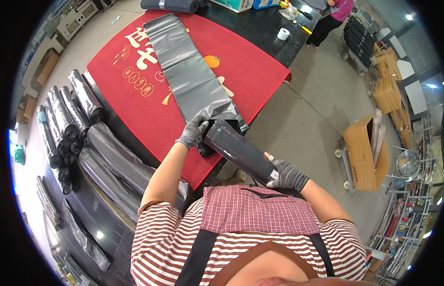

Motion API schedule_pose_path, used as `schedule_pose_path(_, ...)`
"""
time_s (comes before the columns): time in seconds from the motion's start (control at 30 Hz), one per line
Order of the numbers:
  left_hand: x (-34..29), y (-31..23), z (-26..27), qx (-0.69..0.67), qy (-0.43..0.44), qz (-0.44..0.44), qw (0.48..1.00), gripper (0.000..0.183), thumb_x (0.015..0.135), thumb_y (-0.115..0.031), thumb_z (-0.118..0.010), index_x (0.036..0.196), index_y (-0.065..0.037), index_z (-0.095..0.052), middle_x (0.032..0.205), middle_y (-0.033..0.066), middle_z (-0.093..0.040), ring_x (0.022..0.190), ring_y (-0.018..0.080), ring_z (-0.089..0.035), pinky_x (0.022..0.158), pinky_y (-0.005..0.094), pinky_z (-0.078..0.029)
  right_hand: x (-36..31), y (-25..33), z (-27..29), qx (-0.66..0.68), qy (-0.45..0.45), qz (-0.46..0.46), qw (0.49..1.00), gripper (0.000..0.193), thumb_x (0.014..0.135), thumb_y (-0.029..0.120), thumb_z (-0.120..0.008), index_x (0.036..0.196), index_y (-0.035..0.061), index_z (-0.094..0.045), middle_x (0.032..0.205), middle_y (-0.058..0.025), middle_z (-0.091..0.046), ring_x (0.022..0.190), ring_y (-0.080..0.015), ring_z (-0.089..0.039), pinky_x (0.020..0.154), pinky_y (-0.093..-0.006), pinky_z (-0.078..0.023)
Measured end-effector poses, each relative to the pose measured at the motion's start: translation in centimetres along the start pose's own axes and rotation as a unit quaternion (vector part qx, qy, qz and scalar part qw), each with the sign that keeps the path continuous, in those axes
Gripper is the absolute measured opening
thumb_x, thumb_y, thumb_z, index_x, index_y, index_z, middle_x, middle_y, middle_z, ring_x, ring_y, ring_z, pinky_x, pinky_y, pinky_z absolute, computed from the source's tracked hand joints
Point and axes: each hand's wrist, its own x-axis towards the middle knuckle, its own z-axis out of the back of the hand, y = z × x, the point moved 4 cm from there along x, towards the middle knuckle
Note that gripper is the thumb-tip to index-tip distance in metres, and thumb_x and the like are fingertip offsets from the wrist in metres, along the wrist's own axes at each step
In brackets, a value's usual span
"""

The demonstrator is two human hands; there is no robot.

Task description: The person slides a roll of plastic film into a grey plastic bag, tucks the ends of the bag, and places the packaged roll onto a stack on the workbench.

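A long grey plastic bag (191, 74) lies flat on the red mat, its mouth towards me. My left hand (194, 131), in a striped grey knit glove, is closed on the left edge of that mouth, where black lining shows. My right hand (289, 175), gloved alike, grips the near end of a black plastic-wrapped roll (241, 148), which carries a small white label. The roll slants away from my chest, and its far end is at the bag's mouth. Whether its tip is inside I cannot tell.
The red mat (122, 107) covers part of a black table (231, 20). Several wrapped black rolls (64, 119) are stacked at the left beside long grey bags (122, 148). A white tape roll (283, 34) stands at the far edge. Right of the table, a cart carries an open carton (358, 155). Another person (329, 21) stands beyond.
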Motion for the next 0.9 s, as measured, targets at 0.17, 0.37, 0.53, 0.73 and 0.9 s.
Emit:
schedule_pose_path(0.17, -0.6, -1.3, -0.1, 0.114, -0.086, -0.088, 0.986, 0.016, 0.092, -0.013, -0.055, 0.102, -0.001, -0.059, 0.092, 0.0147, -0.066, 0.084, 0.0276, -0.062, 0.077, 0.0356, -0.049, 0.2, 1.3, 2.7, -0.078, 0.03, -0.012, 0.996, 0.115, 0.059, 0.04, -0.079, 0.149, 0.0142, -0.013, 0.112, -0.0243, -0.058, 0.101, -0.0381, -0.059, 0.088, -0.0416, -0.048)
schedule_pose_path(0.37, -1.9, -1.7, -0.3, 0.097, -0.164, -0.111, 0.975, 0.014, 0.089, -0.014, -0.057, 0.099, -0.004, -0.06, 0.088, 0.0186, -0.064, 0.084, 0.0372, -0.061, 0.075, 0.0401, -0.049, -0.1, 3.7, 5.1, -0.172, 0.058, -0.044, 0.982, 0.113, 0.06, 0.039, -0.079, 0.15, 0.0178, -0.013, 0.108, -0.0235, -0.06, 0.098, -0.0377, -0.06, 0.087, -0.0415, -0.049)
schedule_pose_path(0.53, -3.2, -4.1, -0.2, 0.203, -0.166, -0.187, 0.947, 0.017, 0.089, -0.013, -0.055, 0.104, -0.006, -0.059, 0.094, 0.0177, -0.062, 0.089, 0.0376, -0.059, 0.077, 0.0432, -0.048, 0.5, 1.9, 5.7, -0.017, 0.074, 0.002, 0.997, 0.112, 0.06, 0.037, -0.08, 0.149, 0.0167, -0.016, 0.114, -0.0248, -0.058, 0.104, -0.0378, -0.059, 0.093, -0.0407, -0.046)
schedule_pose_path(0.73, -4.3, -5.9, 0.0, 0.379, -0.127, -0.209, 0.892, 0.027, 0.086, -0.017, -0.058, 0.11, -0.005, -0.057, 0.101, 0.0177, -0.06, 0.092, 0.0372, -0.058, 0.081, 0.0436, -0.049, 1.6, 0.5, 4.3, 0.382, 0.133, 0.029, 0.914, 0.111, 0.058, 0.032, -0.084, 0.147, 0.0088, -0.023, 0.13, -0.0131, -0.052, 0.122, -0.0254, -0.047, 0.105, -0.0354, -0.034)
schedule_pose_path(0.9, -4.7, 0.2, -1.4, 0.229, -0.239, -0.055, 0.942, 0.043, 0.081, -0.023, -0.068, 0.112, 0.001, -0.052, 0.091, 0.0139, -0.062, 0.083, 0.0274, -0.06, 0.079, 0.0381, -0.049, 1.7, 0.6, 2.5, 0.515, 0.151, 0.04, 0.843, 0.094, 0.063, 0.03, -0.08, 0.141, 0.004, -0.035, 0.13, -0.0095, -0.05, 0.123, -0.0198, -0.043, 0.106, -0.0337, -0.032)
